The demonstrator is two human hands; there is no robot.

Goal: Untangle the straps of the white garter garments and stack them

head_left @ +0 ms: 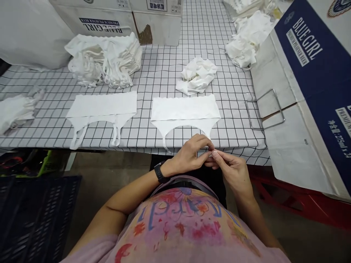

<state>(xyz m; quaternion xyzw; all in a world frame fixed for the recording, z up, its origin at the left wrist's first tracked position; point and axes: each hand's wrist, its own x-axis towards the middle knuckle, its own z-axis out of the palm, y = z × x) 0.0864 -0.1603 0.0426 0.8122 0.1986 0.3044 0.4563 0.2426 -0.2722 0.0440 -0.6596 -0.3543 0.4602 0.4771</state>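
Note:
At the table's front edge lies a white camisole top, flat, its wavy hem away from me and its strap side toward me. Its left strap hangs loose over the edge, and the right one runs into my fingers. My left hand pinches at that strap end, thumb and fingers together. Close against it, my right hand is closed in a pinch on a thin white bit of the strap. The fingers partly hide it. To the left, a second white camisole top lies flat with both straps looped.
Behind are a stack of white tops and a crumpled white garment. More white cloth lies at far left. A beer carton stands right, beside a wire frame; another carton is at the back.

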